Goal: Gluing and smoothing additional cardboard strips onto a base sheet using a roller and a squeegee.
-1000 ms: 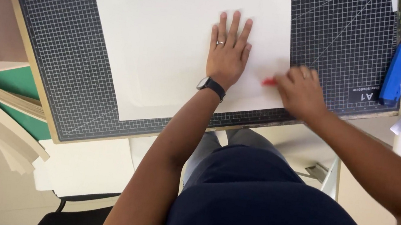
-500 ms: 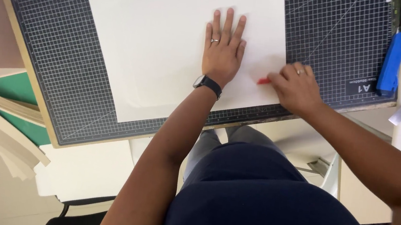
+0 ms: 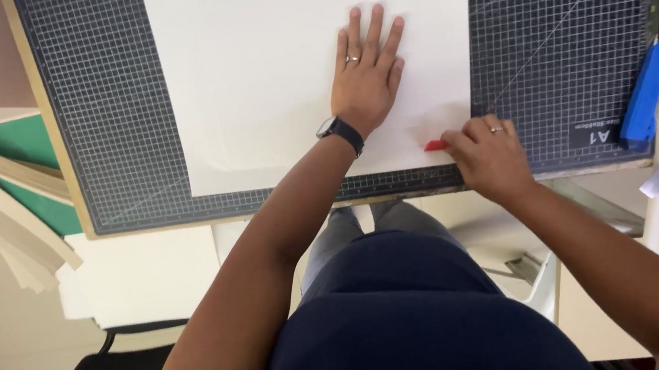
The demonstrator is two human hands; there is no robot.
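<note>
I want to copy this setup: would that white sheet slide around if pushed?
Probably yes: the white sheet lies flat and smooth on the cutting mat, and the left hand presses it down. It looks thin, so likely light and somewhat bendy if lifted.

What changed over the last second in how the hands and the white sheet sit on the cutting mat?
Very little. The right hand with its small red tool has kept to the sheet's near right corner, perhaps edging slightly along the edge; the camera view itself shifted a bit. The left hand stays pressed flat, fingers spread, on the white sheet. Nothing was picked up or let go. The cutting mat and the blue tool are unmoved.
</note>
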